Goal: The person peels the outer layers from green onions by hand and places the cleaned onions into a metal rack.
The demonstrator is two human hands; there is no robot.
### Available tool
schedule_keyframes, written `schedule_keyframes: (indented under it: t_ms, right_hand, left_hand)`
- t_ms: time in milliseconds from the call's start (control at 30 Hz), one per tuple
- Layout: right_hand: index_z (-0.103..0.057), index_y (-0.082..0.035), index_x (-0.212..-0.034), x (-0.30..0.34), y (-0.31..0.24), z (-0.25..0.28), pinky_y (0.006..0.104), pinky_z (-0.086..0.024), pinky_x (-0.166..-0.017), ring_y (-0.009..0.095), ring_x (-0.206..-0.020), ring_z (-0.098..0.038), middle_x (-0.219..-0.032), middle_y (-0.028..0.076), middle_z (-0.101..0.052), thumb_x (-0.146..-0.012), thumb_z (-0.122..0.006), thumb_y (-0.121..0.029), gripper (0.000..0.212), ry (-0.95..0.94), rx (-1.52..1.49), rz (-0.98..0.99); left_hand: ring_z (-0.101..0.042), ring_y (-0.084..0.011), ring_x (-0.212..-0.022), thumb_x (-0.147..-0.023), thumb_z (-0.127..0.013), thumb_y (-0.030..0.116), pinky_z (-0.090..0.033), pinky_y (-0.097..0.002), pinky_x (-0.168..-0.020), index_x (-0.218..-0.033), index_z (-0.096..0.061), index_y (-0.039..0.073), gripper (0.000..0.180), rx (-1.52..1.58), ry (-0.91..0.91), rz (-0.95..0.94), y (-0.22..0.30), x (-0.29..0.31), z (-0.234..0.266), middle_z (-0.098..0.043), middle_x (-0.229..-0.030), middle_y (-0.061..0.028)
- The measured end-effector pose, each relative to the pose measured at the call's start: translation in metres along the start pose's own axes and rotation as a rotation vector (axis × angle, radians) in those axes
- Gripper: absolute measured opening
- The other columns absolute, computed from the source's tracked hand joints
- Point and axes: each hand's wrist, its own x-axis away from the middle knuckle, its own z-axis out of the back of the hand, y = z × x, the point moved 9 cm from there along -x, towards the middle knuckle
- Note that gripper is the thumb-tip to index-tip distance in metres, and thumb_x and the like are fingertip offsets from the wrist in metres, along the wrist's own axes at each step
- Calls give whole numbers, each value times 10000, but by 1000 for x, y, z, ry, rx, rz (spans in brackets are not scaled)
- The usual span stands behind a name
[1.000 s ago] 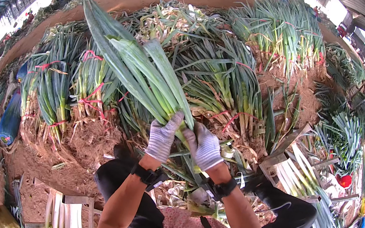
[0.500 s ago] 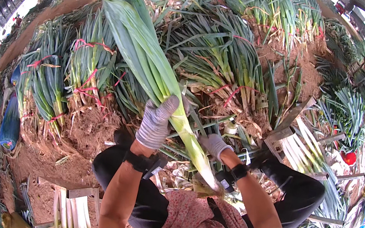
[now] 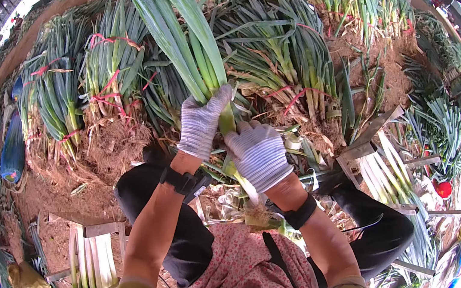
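A large leek [image 3: 203, 42] slants across the middle, green leaves toward the far left and its white, rooted end near my lap. My left hand [image 3: 201, 124], in a striped white glove, is closed round the stalk just below where the leaves fan out. Lower down, my gloved right hand [image 3: 260, 155] lies over the stalk with its fingers curled against it, hiding part of the shank. The root end [image 3: 257, 214] shows below that hand, close to the pink flowered apron [image 3: 245, 274].
Tied leek bundles [image 3: 114, 57] stand at the left, with more bundles [image 3: 293, 63] ahead. Trimmed white leeks [image 3: 386, 179] rest in a rack at the right; others [image 3: 95, 262] lie in a frame at lower left. Peelings [image 3: 227, 201] litter the ground between my knees.
My right hand has moved up and left from beside the lower stalk onto it, nearer my left hand. The outer leaves look parted, and the leek's top has shifted left.
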Motion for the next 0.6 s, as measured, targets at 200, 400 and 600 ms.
schedule_keyframes:
  t_ms: [200,400,600]
  right_hand:
    - [-547,-114,-721,53,-54,-38,346,-470,-593,211,-634,-566,-696,46,-556,-747,-598,-238,136,25,-222,361]
    - [-620,-57,-1007,205,39,-169,417,-494,-710,350,-797,-617,-881,183,-636,-820,-513,-316,337,-908,-379,-416]
    - [-586,-64,-1024,233,133,-154,433,-478,-786,348,-890,-607,-938,188,-623,-844,-519,-324,323,-919,-83,-599]
  left_hand:
    - [-580,-170,-607,-811,-636,420,-487,-301,-505,-851,-538,39,395,227,-18,107,15,-16,12,-553,-719,-43]
    - [-401,-109,-562,-834,-597,446,-325,-252,-490,-856,-493,80,382,408,-144,-63,60,-29,37,-441,-711,2]
    - [-398,-104,-525,-826,-578,501,-305,-244,-450,-832,-501,71,437,422,-177,-107,78,-24,53,-453,-677,-1]
